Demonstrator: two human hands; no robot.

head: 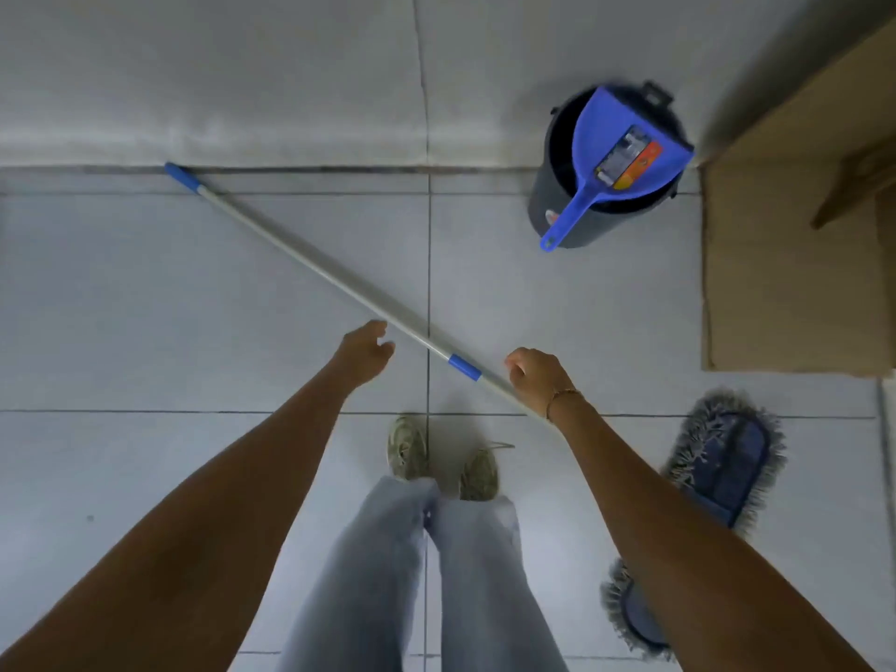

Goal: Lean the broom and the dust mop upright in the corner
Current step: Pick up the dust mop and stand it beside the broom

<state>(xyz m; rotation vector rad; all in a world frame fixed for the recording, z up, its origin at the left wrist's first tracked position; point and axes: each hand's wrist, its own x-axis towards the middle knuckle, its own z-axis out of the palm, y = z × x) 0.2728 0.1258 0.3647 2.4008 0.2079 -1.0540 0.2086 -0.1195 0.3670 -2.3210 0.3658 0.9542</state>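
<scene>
The dust mop lies flat on the tiled floor. Its silver handle (315, 274) runs diagonally from a blue tip by the wall at upper left down to the blue-grey fringed head (722, 465) at lower right, partly hidden under my right forearm. My left hand (363, 354) hovers just left of the handle, fingers loosely curled and holding nothing. My right hand (536, 378) is over the handle just below its blue collar (464, 367), fingers curled; whether it grips the handle is unclear. No broom is in view.
A dark bucket (548, 186) with a blue dustpan (620, 157) resting in it stands by the wall at upper right. A brown cardboard box (785, 264) fills the right side. My own feet (443, 453) stand right below the handle.
</scene>
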